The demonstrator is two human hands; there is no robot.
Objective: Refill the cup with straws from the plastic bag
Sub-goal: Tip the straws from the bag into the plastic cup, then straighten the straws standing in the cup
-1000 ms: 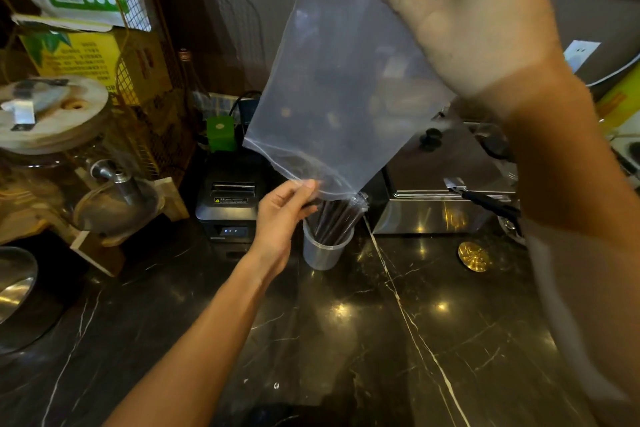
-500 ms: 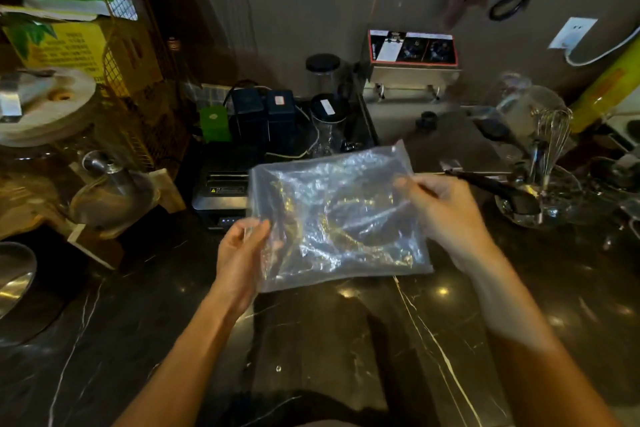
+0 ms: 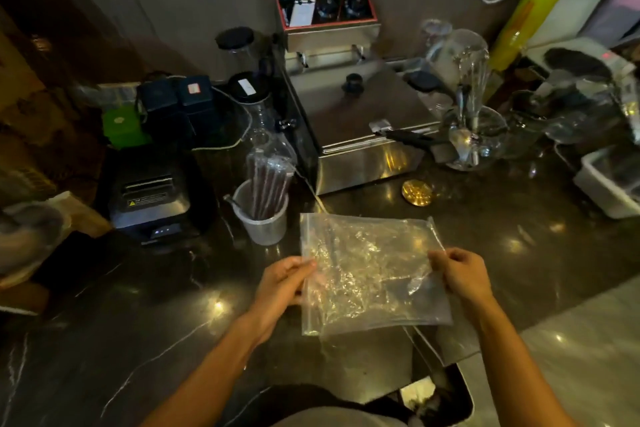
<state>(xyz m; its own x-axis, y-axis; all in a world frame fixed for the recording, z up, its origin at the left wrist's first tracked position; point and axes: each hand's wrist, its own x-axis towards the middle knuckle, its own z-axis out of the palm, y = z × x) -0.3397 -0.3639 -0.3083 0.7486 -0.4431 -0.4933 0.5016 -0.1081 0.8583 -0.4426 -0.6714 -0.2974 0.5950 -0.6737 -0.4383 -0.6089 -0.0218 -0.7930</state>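
Note:
A clear, crinkled plastic bag [image 3: 370,274] is stretched flat between my hands above the dark marble counter; I see no straws inside it. My left hand [image 3: 282,282] pinches its left edge and my right hand [image 3: 457,274] pinches its right edge. Behind the bag and to its left stands a small translucent cup [image 3: 264,224] holding a bundle of dark wrapped straws [image 3: 268,184] that lean slightly right.
A black receipt printer [image 3: 152,198] sits left of the cup. A steel fryer [image 3: 349,121] stands behind, with glassware [image 3: 467,107] and a white bin [image 3: 609,184] to the right. A gold disc [image 3: 417,192] lies on the counter [image 3: 138,305]. A waste opening [image 3: 436,395] gapes at the near edge.
The bag was upended over the cup with my right hand high; now both hands hold it flat and low, nearer my body. The straws stand in the cup.

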